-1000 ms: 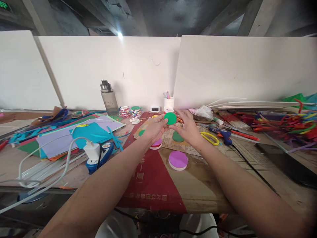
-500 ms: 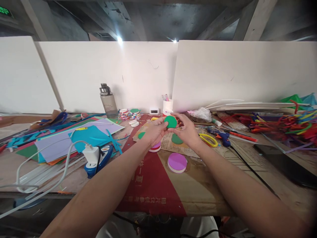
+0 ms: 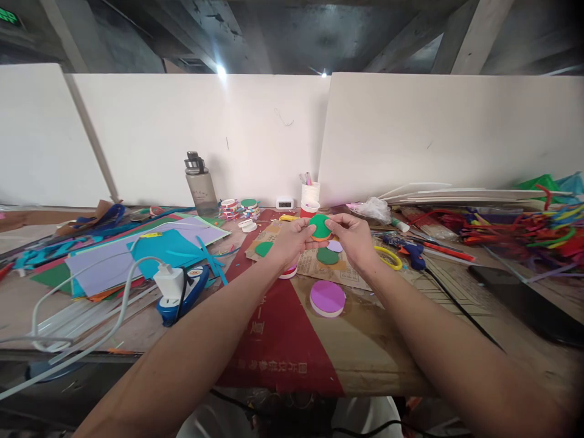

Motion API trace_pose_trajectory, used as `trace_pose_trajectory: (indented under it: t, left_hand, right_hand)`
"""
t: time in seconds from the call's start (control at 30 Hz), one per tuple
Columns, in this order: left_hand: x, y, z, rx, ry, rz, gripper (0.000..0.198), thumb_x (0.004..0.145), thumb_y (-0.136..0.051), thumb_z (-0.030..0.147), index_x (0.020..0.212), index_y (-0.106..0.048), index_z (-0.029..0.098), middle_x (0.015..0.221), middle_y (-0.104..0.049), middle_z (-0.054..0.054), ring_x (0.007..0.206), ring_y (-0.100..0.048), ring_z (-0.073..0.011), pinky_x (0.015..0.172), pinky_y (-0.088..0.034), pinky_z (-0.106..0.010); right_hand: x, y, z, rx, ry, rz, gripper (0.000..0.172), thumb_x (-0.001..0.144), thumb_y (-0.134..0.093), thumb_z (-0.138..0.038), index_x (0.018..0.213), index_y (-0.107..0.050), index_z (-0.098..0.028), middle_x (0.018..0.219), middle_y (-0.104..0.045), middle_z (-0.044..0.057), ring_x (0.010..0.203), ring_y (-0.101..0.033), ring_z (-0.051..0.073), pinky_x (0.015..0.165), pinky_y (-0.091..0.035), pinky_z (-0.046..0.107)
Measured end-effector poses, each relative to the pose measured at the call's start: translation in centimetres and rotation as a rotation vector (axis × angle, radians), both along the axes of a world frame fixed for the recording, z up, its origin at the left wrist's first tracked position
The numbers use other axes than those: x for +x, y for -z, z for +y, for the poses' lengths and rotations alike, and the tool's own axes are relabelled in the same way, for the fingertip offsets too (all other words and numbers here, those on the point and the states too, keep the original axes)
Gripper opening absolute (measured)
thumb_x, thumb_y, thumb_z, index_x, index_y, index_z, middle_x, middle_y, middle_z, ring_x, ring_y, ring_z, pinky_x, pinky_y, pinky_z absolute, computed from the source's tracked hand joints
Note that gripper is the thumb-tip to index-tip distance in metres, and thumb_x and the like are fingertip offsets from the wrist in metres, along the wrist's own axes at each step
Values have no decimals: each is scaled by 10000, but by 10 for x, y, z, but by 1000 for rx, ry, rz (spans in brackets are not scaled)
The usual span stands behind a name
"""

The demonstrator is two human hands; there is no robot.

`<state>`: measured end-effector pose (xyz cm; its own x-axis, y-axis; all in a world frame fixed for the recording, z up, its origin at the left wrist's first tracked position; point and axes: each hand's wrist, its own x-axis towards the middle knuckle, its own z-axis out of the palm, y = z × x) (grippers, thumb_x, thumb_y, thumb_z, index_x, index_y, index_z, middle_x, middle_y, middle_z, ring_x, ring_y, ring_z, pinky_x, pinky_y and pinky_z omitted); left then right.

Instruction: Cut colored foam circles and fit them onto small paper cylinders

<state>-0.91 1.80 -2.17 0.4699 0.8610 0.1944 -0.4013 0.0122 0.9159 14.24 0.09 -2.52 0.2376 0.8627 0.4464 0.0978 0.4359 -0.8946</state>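
Observation:
Between both hands, above the cardboard, is a green foam disc point(image 3: 320, 227) with an orange layer showing along its lower edge. My left hand point(image 3: 294, 241) pinches its left side, and my right hand point(image 3: 350, 236) grips the right side with thumb and fingers. Below them lie a dark green disc point(image 3: 328, 256), a pale lilac disc point(image 3: 334, 246) and, at the left, another green disc point(image 3: 264, 249). Nearer to me sits a thick purple-topped disc point(image 3: 327, 297) with a white side. A red-and-white round piece point(image 3: 288, 274) is partly hidden under my left hand.
Left are coloured foam sheets point(image 3: 104, 261), a blue power strip point(image 3: 185, 298) with cables, and a bottle point(image 3: 201, 185). Stacked discs point(image 3: 249, 208), a small clock point(image 3: 285, 204) and cups point(image 3: 310, 198) stand behind. Right are yellow-handled scissors point(image 3: 389, 258), a glue gun point(image 3: 414, 254) and a black phone point(image 3: 524, 304).
The green disc has shifted slightly right and tilted, so an orange layer now shows under it. My right fingers have moved onto its right edge, and the lilac disc has come into view.

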Motion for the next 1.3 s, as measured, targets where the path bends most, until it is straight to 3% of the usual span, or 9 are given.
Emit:
trace_pose_trajectory:
  t: [0.27, 0.43, 0.7, 0.87, 1.03, 1.13, 1.3]
  left_hand:
    - [2, 2, 1, 0, -32, -37, 217, 713, -829, 223, 870, -726, 114, 965, -740, -97, 996, -695, -224, 979, -542, -438]
    - [2, 2, 1, -15, -47, -34, 214, 737, -813, 255, 865, -722, 110, 951, -739, -98, 951, -707, -219, 940, -565, -429]
    - [-2, 2, 4, 67, -103, 88, 317, 719, -824, 312, 947, -721, 118, 973, -731, -96, 862, -706, -196, 828, -604, -386]
    - [-13, -5, 9, 181, -97, 289, 361, 718, -812, 348, 998, -730, 135, 999, -731, -80, 799, -690, -177, 712, -609, -332]
    - [-20, -8, 13, 261, -88, 355, 456, 722, -791, 419, 1084, -736, 147, 1033, -736, -71, 805, -694, -176, 672, -603, -295]
    - [-21, -7, 14, 231, -48, 332, 490, 720, -789, 445, 1111, -734, 154, 1022, -744, -73, 816, -704, -178, 664, -599, -271]
    - [-22, -3, 16, 128, 31, 292, 449, 751, -779, 403, 1119, -726, 152, 981, -759, -90, 828, -721, -184, 689, -599, -268]
  right_hand:
    - [-3, -2, -3, -17, -19, 15, 304, 640, -751, -424, 822, -721, -183, 832, -724, 36, 732, -617, 168, 724, -507, 324]
    - [-5, 1, -2, -36, -40, 102, 324, 607, -770, -426, 810, -716, -180, 815, -717, 32, 728, -611, 168, 725, -512, 333]
    - [-8, 2, -3, -74, -84, 163, 335, 564, -806, -439, 765, -708, -190, 768, -698, 14, 663, -570, 141, 627, -465, 294]
    - [-10, 0, -5, -155, -159, 260, 418, 427, -902, -448, 680, -691, -191, 605, -609, -44, 524, -456, 76, 522, -379, 249]
    - [-9, -1, -4, -262, -246, 440, 502, 308, -956, -393, 670, -683, -176, 543, -574, -67, 484, -443, 48, 505, -384, 218]
    - [-7, 0, -2, -296, -302, 514, 482, 330, -967, -352, 666, -675, -168, 501, -541, -70, 486, -445, 49, 503, -401, 201]
    - [-4, -1, 1, -399, -388, 588, 328, 504, -914, -219, 674, -637, -169, 517, -530, -71, 490, -455, 46, 498, -420, 175]
